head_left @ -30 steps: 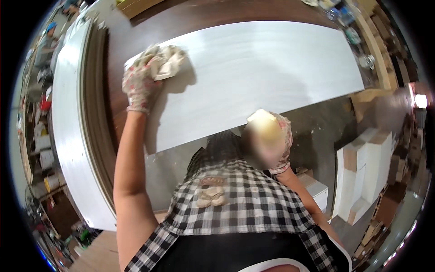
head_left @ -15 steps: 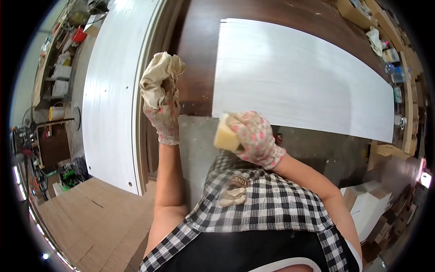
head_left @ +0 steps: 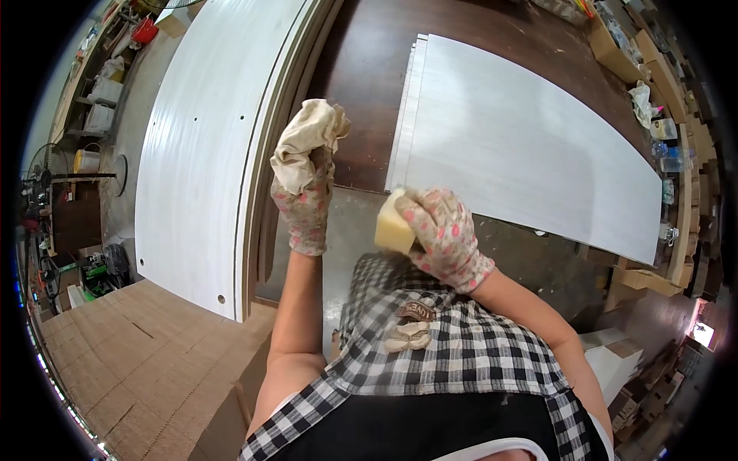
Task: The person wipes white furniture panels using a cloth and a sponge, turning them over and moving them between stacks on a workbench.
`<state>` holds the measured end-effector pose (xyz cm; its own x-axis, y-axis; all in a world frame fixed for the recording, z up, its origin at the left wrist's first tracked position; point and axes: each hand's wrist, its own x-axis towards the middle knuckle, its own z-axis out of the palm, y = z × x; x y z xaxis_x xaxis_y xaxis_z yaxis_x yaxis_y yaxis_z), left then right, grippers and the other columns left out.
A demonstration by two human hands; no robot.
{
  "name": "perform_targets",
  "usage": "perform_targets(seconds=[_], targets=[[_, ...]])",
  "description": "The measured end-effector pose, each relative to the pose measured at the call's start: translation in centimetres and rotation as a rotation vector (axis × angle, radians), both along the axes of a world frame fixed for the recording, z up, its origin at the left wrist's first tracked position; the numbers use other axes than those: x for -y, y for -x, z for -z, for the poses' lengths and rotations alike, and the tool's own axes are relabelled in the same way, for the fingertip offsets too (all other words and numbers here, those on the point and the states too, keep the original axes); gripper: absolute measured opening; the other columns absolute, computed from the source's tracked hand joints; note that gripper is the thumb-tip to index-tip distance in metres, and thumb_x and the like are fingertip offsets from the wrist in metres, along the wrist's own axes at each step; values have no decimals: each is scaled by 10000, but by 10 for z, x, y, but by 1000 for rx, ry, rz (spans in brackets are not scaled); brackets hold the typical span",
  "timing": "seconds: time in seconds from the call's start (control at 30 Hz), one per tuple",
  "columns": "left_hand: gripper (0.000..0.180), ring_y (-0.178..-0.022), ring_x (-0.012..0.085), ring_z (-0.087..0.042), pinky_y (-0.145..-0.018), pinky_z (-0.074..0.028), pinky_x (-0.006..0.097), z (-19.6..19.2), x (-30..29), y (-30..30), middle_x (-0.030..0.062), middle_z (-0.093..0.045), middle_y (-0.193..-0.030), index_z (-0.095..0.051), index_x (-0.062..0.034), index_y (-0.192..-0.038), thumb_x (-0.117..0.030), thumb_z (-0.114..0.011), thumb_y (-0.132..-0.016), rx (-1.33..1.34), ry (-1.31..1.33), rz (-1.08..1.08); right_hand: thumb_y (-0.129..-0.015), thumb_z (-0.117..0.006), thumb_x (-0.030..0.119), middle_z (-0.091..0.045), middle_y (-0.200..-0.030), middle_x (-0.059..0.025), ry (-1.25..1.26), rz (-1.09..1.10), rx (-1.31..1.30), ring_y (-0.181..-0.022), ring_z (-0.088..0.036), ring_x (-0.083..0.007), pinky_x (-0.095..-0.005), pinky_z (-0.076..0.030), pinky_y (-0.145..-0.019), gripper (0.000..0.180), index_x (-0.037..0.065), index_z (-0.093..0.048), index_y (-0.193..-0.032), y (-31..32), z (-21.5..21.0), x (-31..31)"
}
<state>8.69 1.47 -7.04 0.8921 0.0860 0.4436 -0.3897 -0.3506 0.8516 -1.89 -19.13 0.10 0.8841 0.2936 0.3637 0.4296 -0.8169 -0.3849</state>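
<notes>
Both hands wear pale gloves with pink flowers. My left hand (head_left: 303,211) is closed round a crumpled cream cloth (head_left: 306,142), raised near the edge of a stack of long white boards (head_left: 207,146) on the left. In front of my body, my right hand (head_left: 447,238) grips a thick pale-yellow sponge block (head_left: 394,223) between thumb and fingers. Ahead and to the right, a white panel (head_left: 523,138) lies on a dark brown tabletop (head_left: 357,92); a second layer shows along its left edge. Neither hand touches a board.
Brown cardboard (head_left: 131,369) covers a surface at lower left. Bottles (head_left: 670,157) and an open carton (head_left: 615,46) line the table's right side. A standing fan (head_left: 58,169) and a bucket (head_left: 87,160) are at far left.
The view has turned, so the boards and panel sit differently in it. Both hands appear slightly further right, still holding the cloth and the sponge block.
</notes>
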Motion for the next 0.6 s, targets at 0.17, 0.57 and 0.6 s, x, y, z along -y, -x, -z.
perform_targets(seconds=[0.17, 0.57, 0.6], targets=[[330, -897, 128, -591, -775, -491, 273, -22, 13, 5, 56, -628, -1043, -568, 22, -1169, -157, -620, -897, -132, 211, 74, -589, -771, 179, -584, -1032, -128, -19, 26, -72, -950, -560, -273, -398, -452, -793, 602, 35, -562, -1135, 2, -11, 0], [361, -881, 124, -590, -749, -492, 266, -8, 13, 7, 50, -629, -1018, -568, 15, -1154, -212, -650, -886, -160, 113, 91, -608, -791, 232, -565, -1079, -115, -75, 48, 78, -920, -547, -281, -409, -460, -766, 620, 51, -537, -1143, -6, -6, -1], [361, -881, 124, -590, -749, -492, 266, -11, 16, 8, 50, -629, -1018, -568, 15, -1154, -212, -650, -886, -159, 116, 99, -612, -790, 239, -573, -1091, -123, -47, 77, 73, -943, -553, -287, -415, -462, -795, 606, 50, -542, -1131, -5, -2, 1]])
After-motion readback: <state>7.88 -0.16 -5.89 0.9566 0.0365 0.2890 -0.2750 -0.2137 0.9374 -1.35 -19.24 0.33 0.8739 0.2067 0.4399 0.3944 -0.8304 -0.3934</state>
